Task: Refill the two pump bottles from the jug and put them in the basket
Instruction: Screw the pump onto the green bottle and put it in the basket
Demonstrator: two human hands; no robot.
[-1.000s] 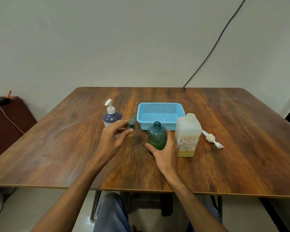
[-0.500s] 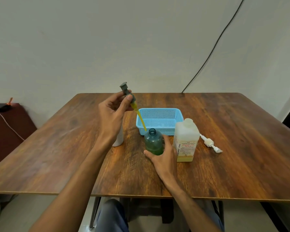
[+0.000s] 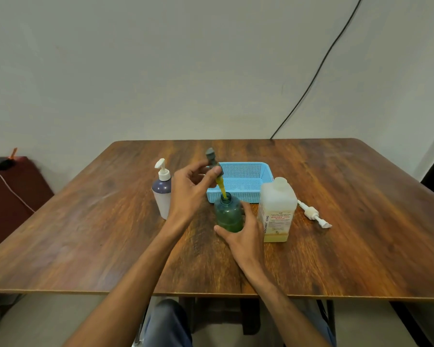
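A round green bottle (image 3: 228,214) stands mid-table with its neck open, and my right hand (image 3: 246,234) grips its lower side. My left hand (image 3: 189,190) pinches a grey pump head (image 3: 213,161) above it; the pump's yellow tube (image 3: 221,188) dips into the bottle's neck. A white pump bottle (image 3: 162,194) with a dark purple shoulder stands at the left, pump fitted. The translucent white jug (image 3: 277,209), with a little yellow liquid at its bottom, stands right of the green bottle. The blue mesh basket (image 3: 258,171) sits behind them.
A loose white pump (image 3: 314,214) lies on the wooden table (image 3: 361,234) to the right of the jug. A black cable (image 3: 318,71) runs down the wall to the table's far edge. A dark red piece of furniture (image 3: 13,194) stands at the left.
My left hand picked up the grey pump, raised it over the green bottle, and has now lowered it so the tube sits deeper in the neck. My right hand has stayed on the bottle.
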